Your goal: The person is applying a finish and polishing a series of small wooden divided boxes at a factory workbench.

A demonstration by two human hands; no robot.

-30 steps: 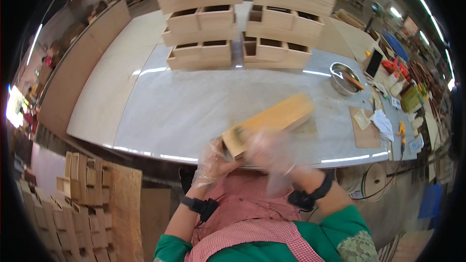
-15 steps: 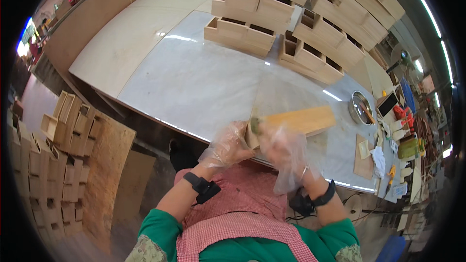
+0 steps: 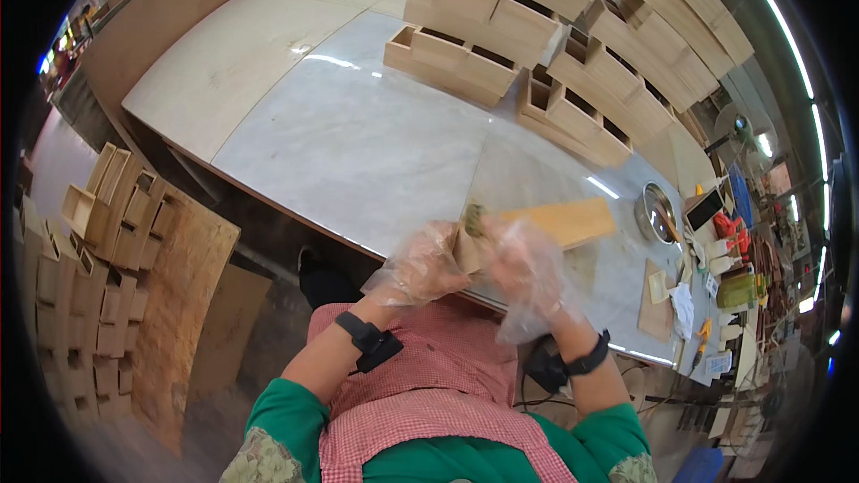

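A wooden box (image 3: 573, 222) lies near the table's front edge, its yellowish long side stretching off to the right. My left hand (image 3: 428, 259), in a clear plastic glove, is closed round the left end of this box. Also in a clear glove, my right hand (image 3: 523, 259) is closed over the near left part of the box. A small green pad (image 3: 474, 219) sticks up from its fingers at the box's end. The box's near side is mostly hidden behind my hands.
Pale wooden drawer boxes (image 3: 452, 58) stand stacked at the back of the grey-topped table (image 3: 331, 143). To the right are a metal bowl (image 3: 658, 213), a dark-screened tablet (image 3: 704, 208) and a white cloth (image 3: 682, 309). More boxes (image 3: 89, 286) are piled at the left beside a plywood board (image 3: 192, 273).
My view has shifted slightly. The green pad has risen a little at the left end of the box, while my left hand keeps its hold.
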